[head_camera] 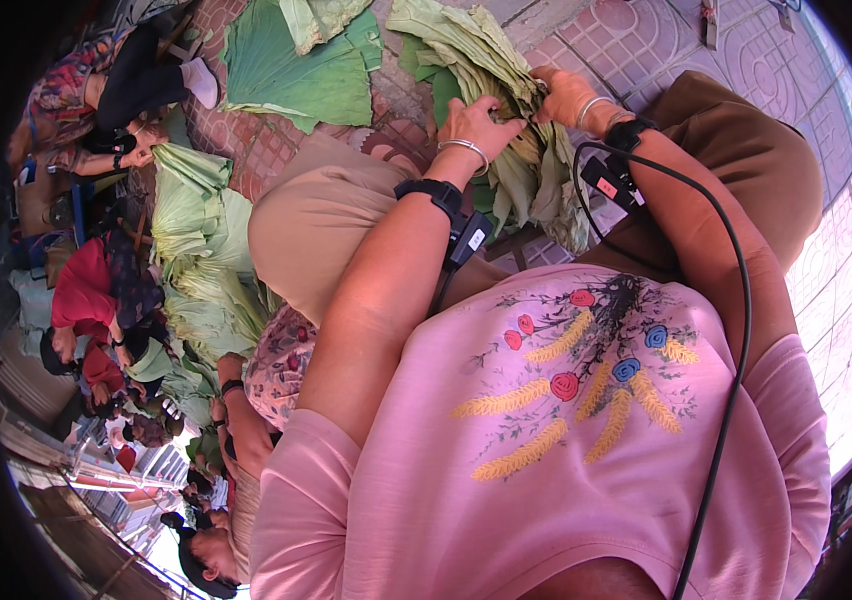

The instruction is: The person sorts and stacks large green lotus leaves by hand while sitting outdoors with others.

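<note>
A bundle of folded, yellow-green lotus leaves is gathered between my two hands above the paving. My left hand grips the near side of its pinched middle, fingers curled into the folds. On the other side, my right hand pinches the bundle with thumb and fingers. Drier, wrinkled leaf ends hang down between my knees. Both wrists carry bracelets and black straps with small devices. The bundle partly hides my fingertips.
Large green leaves lie spread on the patterned paving ahead. Stacked leaves run along the left, where several people sit close by. One person's hands hold leaves. A black cable loops over my right arm.
</note>
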A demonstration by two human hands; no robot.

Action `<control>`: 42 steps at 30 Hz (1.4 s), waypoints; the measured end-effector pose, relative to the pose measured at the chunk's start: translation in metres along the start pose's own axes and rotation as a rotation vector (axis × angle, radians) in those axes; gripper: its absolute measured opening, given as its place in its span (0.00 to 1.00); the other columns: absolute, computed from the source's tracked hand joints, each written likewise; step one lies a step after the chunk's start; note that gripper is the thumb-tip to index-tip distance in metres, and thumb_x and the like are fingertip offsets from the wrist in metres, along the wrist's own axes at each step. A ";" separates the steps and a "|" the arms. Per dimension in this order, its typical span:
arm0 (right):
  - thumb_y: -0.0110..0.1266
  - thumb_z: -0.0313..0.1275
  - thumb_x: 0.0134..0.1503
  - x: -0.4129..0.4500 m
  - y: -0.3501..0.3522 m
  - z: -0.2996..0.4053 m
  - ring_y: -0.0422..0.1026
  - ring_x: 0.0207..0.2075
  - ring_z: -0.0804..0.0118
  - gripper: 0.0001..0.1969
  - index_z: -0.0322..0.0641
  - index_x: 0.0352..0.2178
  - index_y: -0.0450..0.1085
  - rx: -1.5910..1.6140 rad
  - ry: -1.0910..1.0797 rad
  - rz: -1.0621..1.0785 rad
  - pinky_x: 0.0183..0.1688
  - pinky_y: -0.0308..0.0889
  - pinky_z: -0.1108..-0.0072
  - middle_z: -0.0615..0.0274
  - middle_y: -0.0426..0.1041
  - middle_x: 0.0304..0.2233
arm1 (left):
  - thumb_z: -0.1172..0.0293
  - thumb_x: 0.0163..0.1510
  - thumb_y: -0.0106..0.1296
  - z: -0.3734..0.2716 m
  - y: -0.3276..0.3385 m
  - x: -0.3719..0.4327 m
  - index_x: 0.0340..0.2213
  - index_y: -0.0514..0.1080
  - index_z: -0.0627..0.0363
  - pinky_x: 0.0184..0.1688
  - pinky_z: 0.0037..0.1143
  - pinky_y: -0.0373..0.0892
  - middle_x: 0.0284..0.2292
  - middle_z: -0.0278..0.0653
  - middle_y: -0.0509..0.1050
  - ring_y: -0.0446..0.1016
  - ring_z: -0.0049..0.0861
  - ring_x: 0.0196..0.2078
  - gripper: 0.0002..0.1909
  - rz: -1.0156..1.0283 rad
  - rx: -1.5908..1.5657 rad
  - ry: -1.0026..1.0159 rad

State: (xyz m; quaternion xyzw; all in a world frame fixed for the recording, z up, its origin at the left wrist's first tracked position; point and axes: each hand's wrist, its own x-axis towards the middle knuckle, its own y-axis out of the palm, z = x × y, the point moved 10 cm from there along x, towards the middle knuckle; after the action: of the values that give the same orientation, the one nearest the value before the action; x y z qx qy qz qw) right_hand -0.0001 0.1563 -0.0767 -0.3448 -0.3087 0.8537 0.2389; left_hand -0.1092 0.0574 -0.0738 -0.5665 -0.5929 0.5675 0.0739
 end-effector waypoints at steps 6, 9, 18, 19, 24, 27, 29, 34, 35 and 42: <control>0.61 0.32 0.35 0.002 0.002 -0.002 0.69 0.42 0.48 0.32 0.36 0.46 0.63 -0.006 -0.015 -0.017 0.44 0.65 0.70 0.42 0.71 0.36 | 0.43 0.37 0.55 -0.007 -0.004 -0.001 0.40 0.71 0.45 0.45 0.30 0.64 0.38 0.51 0.65 0.66 0.42 0.44 0.29 -0.055 -0.004 0.032; 0.61 0.31 0.35 0.002 0.002 -0.001 0.70 0.40 0.47 0.30 0.36 0.44 0.64 -0.009 -0.041 -0.023 0.42 0.65 0.69 0.42 0.71 0.34 | 0.44 0.37 0.56 -0.010 -0.005 -0.001 0.38 0.72 0.47 0.45 0.30 0.64 0.35 0.53 0.67 0.66 0.43 0.42 0.28 -0.093 -0.018 0.046; 0.61 0.29 0.35 0.002 0.003 -0.001 0.70 0.40 0.47 0.32 0.36 0.46 0.63 0.017 -0.035 -0.020 0.42 0.66 0.68 0.42 0.71 0.34 | 0.48 0.38 0.55 -0.011 -0.003 0.000 0.38 0.72 0.44 0.45 0.31 0.64 0.35 0.54 0.66 0.67 0.45 0.42 0.25 -0.084 -0.032 0.070; 0.61 0.29 0.35 0.002 0.003 -0.003 0.70 0.40 0.47 0.32 0.36 0.46 0.63 0.018 -0.034 -0.021 0.42 0.66 0.68 0.42 0.71 0.34 | 0.49 0.39 0.55 -0.013 -0.003 -0.001 0.38 0.72 0.44 0.45 0.31 0.64 0.35 0.54 0.66 0.67 0.45 0.42 0.24 -0.068 -0.029 0.065; 0.61 0.29 0.34 0.001 0.004 0.001 0.69 0.41 0.48 0.33 0.36 0.47 0.62 0.010 -0.049 -0.014 0.43 0.65 0.68 0.42 0.71 0.36 | 0.50 0.39 0.55 -0.010 0.000 0.001 0.39 0.71 0.43 0.45 0.32 0.64 0.35 0.53 0.66 0.67 0.45 0.42 0.24 -0.076 -0.023 0.076; 0.60 0.29 0.36 0.002 0.002 -0.003 0.69 0.40 0.47 0.30 0.36 0.45 0.63 0.031 -0.044 -0.057 0.42 0.65 0.67 0.42 0.71 0.35 | 0.51 0.40 0.54 -0.011 0.000 0.000 0.40 0.71 0.43 0.45 0.32 0.64 0.36 0.53 0.66 0.67 0.45 0.42 0.23 -0.076 0.000 0.082; 0.58 0.29 0.37 0.003 0.002 -0.002 0.69 0.40 0.46 0.28 0.35 0.43 0.64 0.013 -0.054 -0.055 0.42 0.65 0.67 0.41 0.71 0.35 | 0.52 0.41 0.54 -0.009 -0.001 0.000 0.40 0.70 0.43 0.45 0.32 0.64 0.36 0.53 0.66 0.67 0.45 0.42 0.23 -0.075 0.017 0.077; 0.52 0.29 0.41 0.005 0.000 -0.004 0.69 0.38 0.44 0.21 0.34 0.40 0.65 -0.008 -0.067 -0.082 0.40 0.65 0.66 0.40 0.71 0.32 | 0.55 0.43 0.52 -0.005 0.000 -0.001 0.43 0.68 0.42 0.45 0.33 0.64 0.37 0.53 0.65 0.67 0.47 0.42 0.23 -0.076 0.026 0.052; 0.52 0.29 0.41 0.005 0.000 -0.005 0.69 0.38 0.44 0.21 0.34 0.40 0.65 -0.011 -0.062 -0.083 0.40 0.65 0.66 0.40 0.71 0.32 | 0.55 0.43 0.52 -0.005 0.001 -0.001 0.43 0.68 0.42 0.45 0.33 0.64 0.37 0.53 0.65 0.67 0.47 0.42 0.23 -0.076 0.027 0.053; 0.55 0.30 0.38 0.004 -0.003 -0.012 0.69 0.40 0.46 0.24 0.34 0.41 0.66 0.037 0.026 -0.068 0.41 0.65 0.68 0.41 0.71 0.34 | 0.59 0.46 0.50 -0.009 -0.002 -0.005 0.48 0.63 0.34 0.46 0.34 0.63 0.38 0.55 0.64 0.67 0.49 0.42 0.25 -0.070 -0.023 0.087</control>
State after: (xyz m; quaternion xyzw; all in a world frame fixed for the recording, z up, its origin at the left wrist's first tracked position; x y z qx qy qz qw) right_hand 0.0064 0.1651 -0.0834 -0.3407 -0.3013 0.8461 0.2781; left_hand -0.1018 0.0600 -0.0665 -0.5705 -0.6150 0.5325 0.1129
